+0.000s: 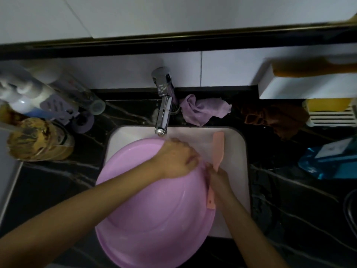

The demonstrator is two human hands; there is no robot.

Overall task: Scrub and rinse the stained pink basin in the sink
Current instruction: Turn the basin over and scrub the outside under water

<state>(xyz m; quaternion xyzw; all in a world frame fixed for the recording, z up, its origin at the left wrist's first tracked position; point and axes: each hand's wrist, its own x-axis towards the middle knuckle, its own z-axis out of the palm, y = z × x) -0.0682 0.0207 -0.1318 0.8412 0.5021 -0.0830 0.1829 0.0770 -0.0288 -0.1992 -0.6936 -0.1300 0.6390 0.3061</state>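
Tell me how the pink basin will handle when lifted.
Probably light for its size: the pink basin looks like thin plastic, and the left hand grips its rim while the right hand holds a pink tool. Likely slippery if wet, sitting under the tap. Apt to tip: it lies tilted and overhangs the sink's front edge.

The left forearm (96, 206) reaches in from the lower left, bare and nearly straight at the wrist. The left hand (176, 159) lies back-up, and its fingers (193, 157) bend down over the rim of the pink basin (154, 219). Just beside those fingertips, on their right, the right hand (219, 177) grips a pink tool (218, 146) around its middle. The right forearm (251, 229) rises from the lower right. The two hands nearly touch.
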